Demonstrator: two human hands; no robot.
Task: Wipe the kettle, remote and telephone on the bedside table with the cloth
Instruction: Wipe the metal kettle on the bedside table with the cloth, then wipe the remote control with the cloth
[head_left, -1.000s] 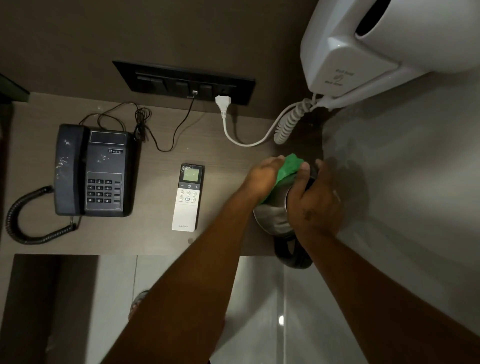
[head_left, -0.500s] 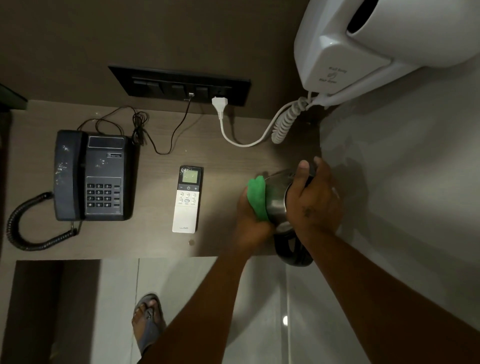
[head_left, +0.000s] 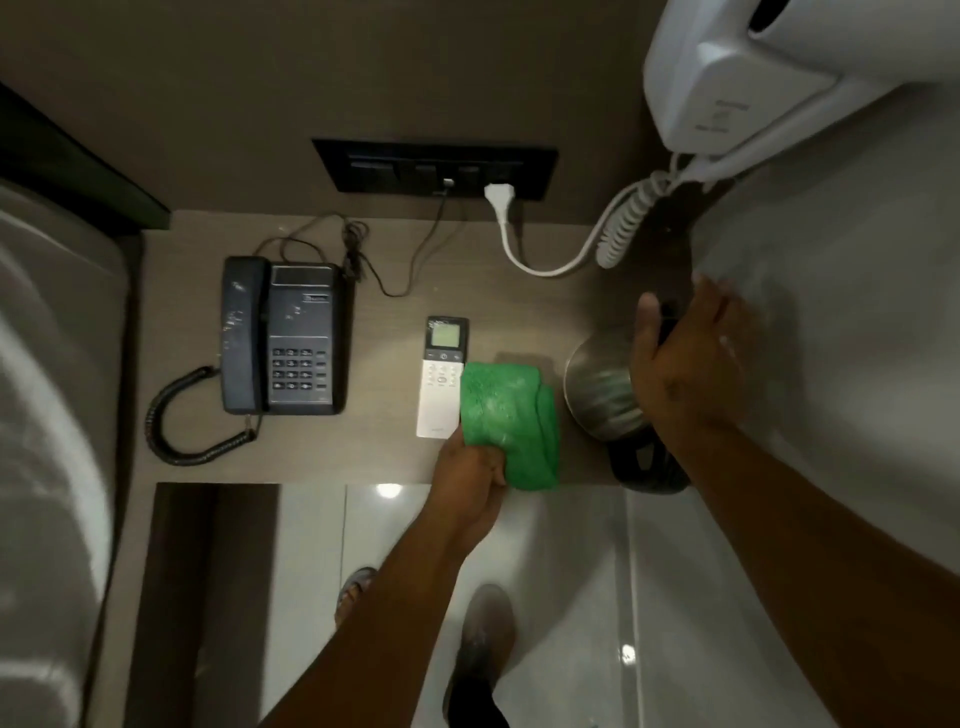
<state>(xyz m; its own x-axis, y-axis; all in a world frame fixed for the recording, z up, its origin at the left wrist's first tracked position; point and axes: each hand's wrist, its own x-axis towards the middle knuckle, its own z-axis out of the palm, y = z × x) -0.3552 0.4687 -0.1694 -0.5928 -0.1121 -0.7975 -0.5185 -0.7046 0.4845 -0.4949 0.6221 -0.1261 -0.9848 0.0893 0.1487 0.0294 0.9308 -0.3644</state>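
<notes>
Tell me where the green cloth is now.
In the head view, the green cloth lies near the table's front edge, held by the left hand, between the remote and the kettle.

We see bare table (head_left: 395, 457) between the telephone (head_left: 283, 335) and the remote (head_left: 441, 376), enough for a hand to pass. The green cloth (head_left: 511, 423) fills the gap between remote and kettle (head_left: 602, 389). Behind, the white cord (head_left: 540, 262) and thin black wires (head_left: 363, 254) lie across the surface.

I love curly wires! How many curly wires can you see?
2. The black curly telephone cord loops at the table's left beside the dark grey telephone; the white curly cord hangs from the white wall-mounted dryer, top right.
</notes>
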